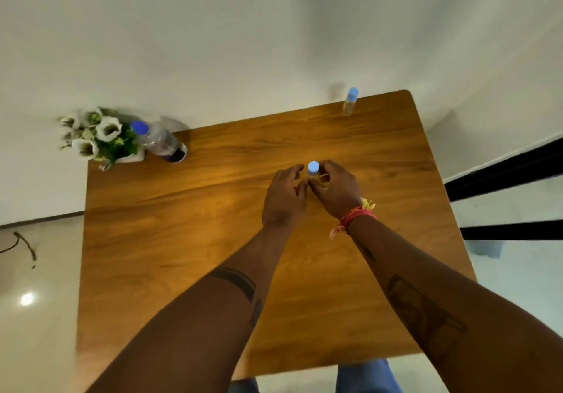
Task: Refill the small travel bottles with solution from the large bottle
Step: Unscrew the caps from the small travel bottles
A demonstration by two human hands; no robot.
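A small clear travel bottle with a light blue cap [313,168] stands upright in the middle of the wooden table [189,240]. My right hand [335,190] wraps its body from the right, fingers closed around it. My left hand [285,197] is right beside it on the left, fingers curled and slightly apart; whether they touch the bottle is unclear. A second small bottle with a light blue cap [350,101] stands at the far right edge. The large clear bottle with a dark blue cap [161,142] stands at the far left, against the wall.
A white pot of white artificial flowers [97,136] sits at the table's far left corner, touching the large bottle. A wall runs behind the table. Pale floor lies on both sides, with a dark cable [24,245] at left.
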